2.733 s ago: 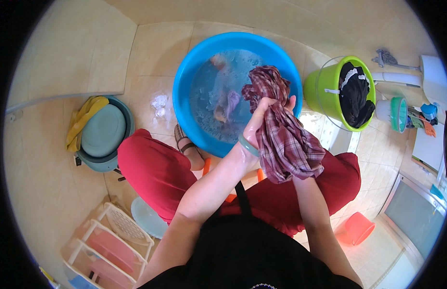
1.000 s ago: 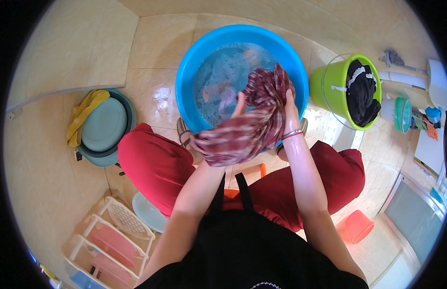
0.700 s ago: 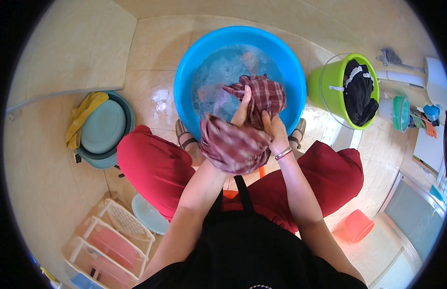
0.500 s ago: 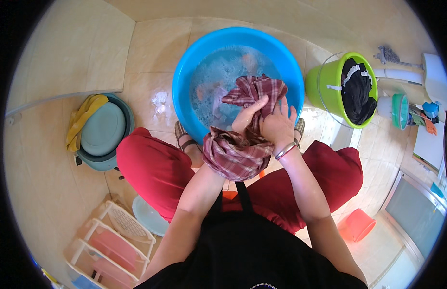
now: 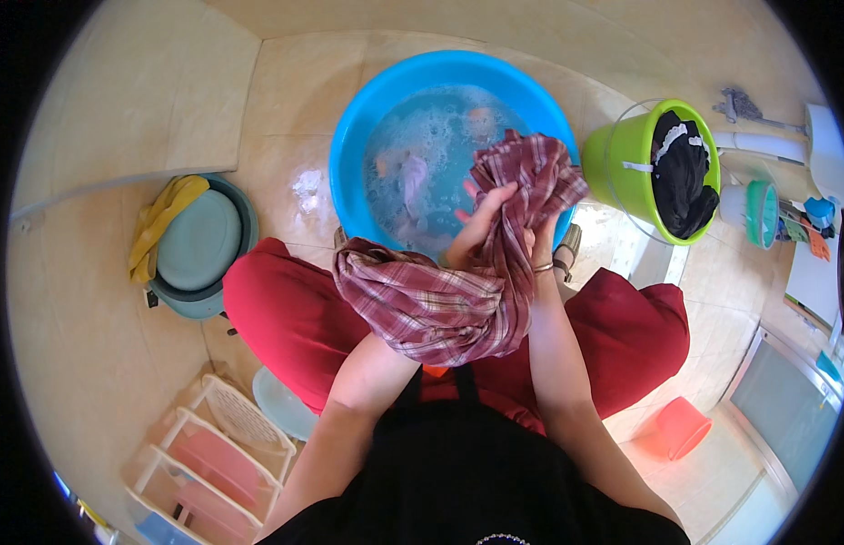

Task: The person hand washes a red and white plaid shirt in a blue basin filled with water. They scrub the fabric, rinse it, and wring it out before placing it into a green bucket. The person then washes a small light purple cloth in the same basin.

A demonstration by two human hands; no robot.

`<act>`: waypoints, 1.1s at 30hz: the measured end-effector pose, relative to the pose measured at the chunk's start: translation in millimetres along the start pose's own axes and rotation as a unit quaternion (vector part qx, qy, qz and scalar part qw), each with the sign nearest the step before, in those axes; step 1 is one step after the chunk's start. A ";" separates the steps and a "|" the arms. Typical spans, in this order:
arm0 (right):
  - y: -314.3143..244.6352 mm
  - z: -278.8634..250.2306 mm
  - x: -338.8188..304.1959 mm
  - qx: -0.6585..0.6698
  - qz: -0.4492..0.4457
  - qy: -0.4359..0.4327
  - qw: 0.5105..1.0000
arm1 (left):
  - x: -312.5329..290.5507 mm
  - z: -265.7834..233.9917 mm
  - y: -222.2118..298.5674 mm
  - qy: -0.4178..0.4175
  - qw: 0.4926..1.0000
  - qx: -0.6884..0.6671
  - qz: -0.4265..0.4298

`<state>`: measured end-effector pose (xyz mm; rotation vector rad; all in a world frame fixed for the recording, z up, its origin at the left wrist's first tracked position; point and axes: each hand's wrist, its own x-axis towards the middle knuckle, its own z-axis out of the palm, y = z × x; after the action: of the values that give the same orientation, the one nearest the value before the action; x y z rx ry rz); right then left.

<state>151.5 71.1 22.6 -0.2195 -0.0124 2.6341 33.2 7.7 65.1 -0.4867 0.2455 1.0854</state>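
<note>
A bunched dark-red plaid garment (image 5: 431, 300) lies wrapped over my left forearm, and its twisted far end rises between my hands over the near right rim of a blue basin (image 5: 349, 136). My left hand (image 5: 481, 227) is closed on the garment, its thumb side against the cloth and some fingertips showing at the left. My right hand (image 5: 542, 245), with a metal bangle at the wrist, grips the cloth from the right; folds hide most of its fingers. In the basin, a pale lilac cloth (image 5: 413, 182) lies in sudsy water.
A lime-green bucket (image 5: 613, 154) of dark clothes stands right of the basin. Stacked grey-green basins (image 5: 199, 241) with a yellow cloth (image 5: 158, 222) sit at the left. A cream rack (image 5: 204, 445) stands at lower left, a small coral bucket (image 5: 684, 429) at lower right.
The garment's far end has moved right and up, and more cloth now spreads over my left forearm. My right hand has gone from open fingers to mostly hidden behind the cloth.
</note>
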 end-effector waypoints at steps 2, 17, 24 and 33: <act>4.7 30.4 17.7 -0.093 -0.068 0.056 0.992 | 3.6 -8.4 -10.2 0.079 0.996 0.028 0.036; -29.1 73.1 47.6 -0.613 -0.108 0.159 0.766 | 8.1 -22.1 -7.2 0.018 0.607 0.682 0.407; -16.0 53.8 52.1 -0.734 -0.155 0.201 0.629 | 32.7 -68.5 1.9 0.046 0.408 0.800 0.438; -15.4 31.8 51.7 -0.729 -0.209 0.224 0.612 | 3.4 -44.7 -1.2 0.119 0.959 0.184 0.182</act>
<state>109.1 110.2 46.8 -1.1831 -1.7791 1.3783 37.8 -12.1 25.1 -0.2378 0.7589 1.3016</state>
